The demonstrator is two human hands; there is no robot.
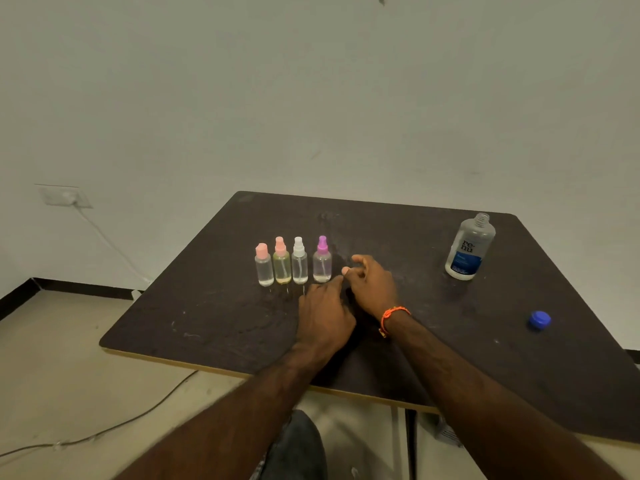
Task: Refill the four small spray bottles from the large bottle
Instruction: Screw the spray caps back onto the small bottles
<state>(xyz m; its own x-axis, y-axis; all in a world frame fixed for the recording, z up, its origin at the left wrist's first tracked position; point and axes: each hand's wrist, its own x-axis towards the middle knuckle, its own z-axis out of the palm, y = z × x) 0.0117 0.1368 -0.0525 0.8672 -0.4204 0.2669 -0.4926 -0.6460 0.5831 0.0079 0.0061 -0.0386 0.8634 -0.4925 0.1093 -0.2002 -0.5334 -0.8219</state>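
The left hand (pixel 323 315) is lying palm down on the dark worktop (pixel 214 327), its fingers loosely spread and gripping nothing, and its fingertips are reaching toward the foot of the purple-capped spray bottle (pixel 322 260). The right hand (pixel 372 284), with an orange bracelet (pixel 393 315) at its wrist, is hovering just beside that same bottle, half open with curled fingers, and it is also holding nothing. The four small bottles are standing upright in a close row: a pink-capped bottle (pixel 264 265), a peach-capped spray bottle (pixel 282 261) with a yellowish tint, a white-capped spray bottle (pixel 299 261), and the purple one nearest to the hands. All four are wearing their caps, and each seems to be carrying only a little liquid at the bottom, so I judge that the refilling is not yet begun. The large Renu bottle (pixel 470 247) is standing well apart at the right, already uncapped and holding clear liquid, though its level is hard to read. Its blue cap (pixel 539 320) is lying alone near the right edge.
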